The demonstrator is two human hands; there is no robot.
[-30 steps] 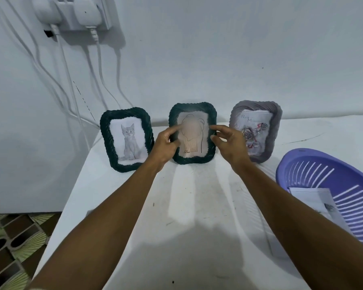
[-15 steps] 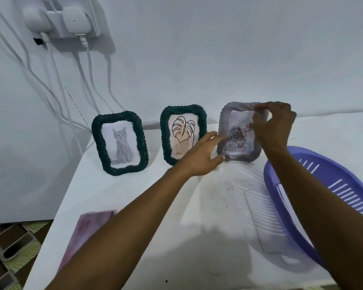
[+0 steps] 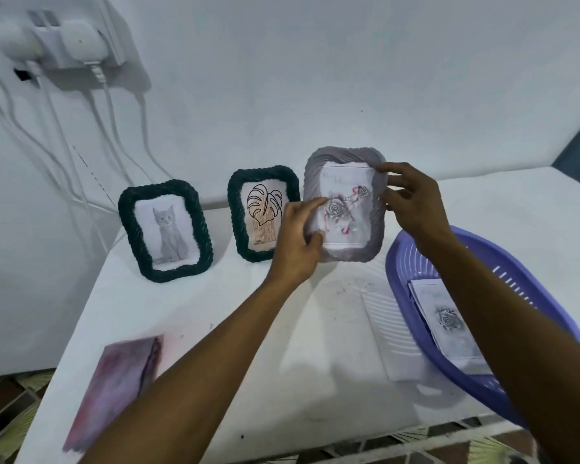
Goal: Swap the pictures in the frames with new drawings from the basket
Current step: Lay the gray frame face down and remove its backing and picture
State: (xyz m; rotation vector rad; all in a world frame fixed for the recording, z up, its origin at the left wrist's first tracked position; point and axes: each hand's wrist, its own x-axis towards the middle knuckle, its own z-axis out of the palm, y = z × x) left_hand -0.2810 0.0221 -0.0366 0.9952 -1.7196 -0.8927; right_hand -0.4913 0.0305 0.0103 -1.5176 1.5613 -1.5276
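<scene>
A grey frame with a rose picture is held up above the white table, in front of the wall. My left hand grips its lower left edge, thumb on the front. My right hand pinches its upper right edge. Two dark green frames stand on the table to the left: one with a grey cat picture, one with a leaf drawing. A purple basket at the right holds a rose drawing on paper.
A pinkish painted sheet lies near the table's front left corner. White chargers and cables hang on the wall at upper left. A white sheet lies beside the basket. Patterned floor shows past the table's front edge.
Both hands left the leaf frame and moved right to the grey frame. It has since been lifted off the table and is held higher.
</scene>
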